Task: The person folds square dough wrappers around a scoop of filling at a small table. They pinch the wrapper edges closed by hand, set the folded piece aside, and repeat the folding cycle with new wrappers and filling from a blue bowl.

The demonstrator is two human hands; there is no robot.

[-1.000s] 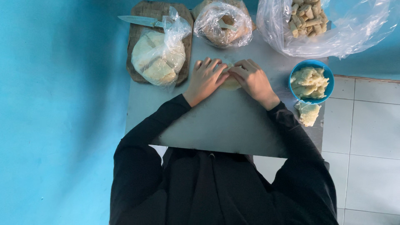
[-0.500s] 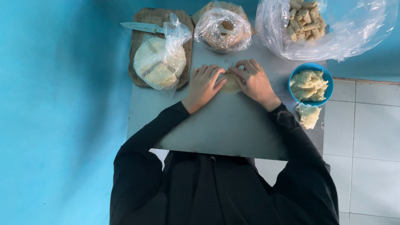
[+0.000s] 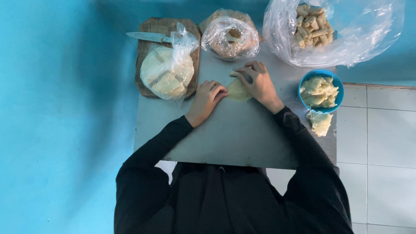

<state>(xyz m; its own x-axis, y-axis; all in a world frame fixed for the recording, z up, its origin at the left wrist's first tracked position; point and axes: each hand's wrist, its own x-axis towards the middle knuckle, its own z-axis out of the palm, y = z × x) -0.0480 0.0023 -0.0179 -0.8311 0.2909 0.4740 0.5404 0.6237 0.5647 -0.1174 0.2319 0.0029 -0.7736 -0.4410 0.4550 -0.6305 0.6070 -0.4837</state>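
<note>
A thin pale dough sheet (image 3: 237, 92) lies on the grey metal table (image 3: 225, 134). My right hand (image 3: 256, 83) rests on its far edge, fingers curled over the sheet and pinching it. The sheet's left corner is touched by the curled fingertips of my left hand (image 3: 207, 99). Both sleeves are black.
A wooden board (image 3: 149, 47) at the back left carries a knife (image 3: 145, 37) and bagged round dough (image 3: 167, 71). A bag of crumbs (image 3: 229, 39) sits behind my hands. A large clear bag of rolled pieces (image 3: 314, 26) stands back right. Blue bowl of filling (image 3: 320, 91), with a lump (image 3: 320, 123) beside it.
My hands have drawn apart: the right hand moved up over the sheet's far edge, the left hand slid a little left. The view has shifted slightly.
</note>
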